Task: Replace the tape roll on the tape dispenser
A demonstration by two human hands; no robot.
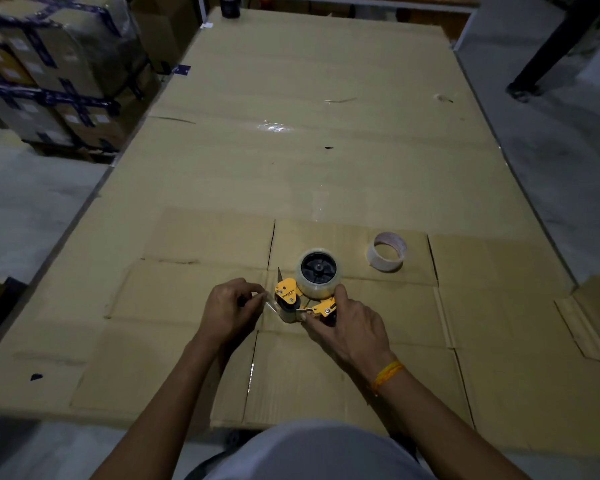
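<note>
A yellow tape dispenser [289, 295] lies on its side on the cardboard-covered table [291, 161]. A roll of clear tape [317, 277] sits on its black hub. My right hand [343, 323] grips the dispenser's handle end, thumb up against the roll. Just left of the dispenser's front, my left hand [231, 308] pinches the loose end of the clear tape between thumb and fingers. An almost empty tape core [387, 251] lies on the table to the right of the dispenser, apart from it.
Flattened cardboard sheets [361, 358] cover the table. Stacked taped cartons [49, 71] stand on the floor at the left. A dark cup-like object [230, 5] sits at the table's far edge. A black leg of some furniture [541, 60] stands at the right.
</note>
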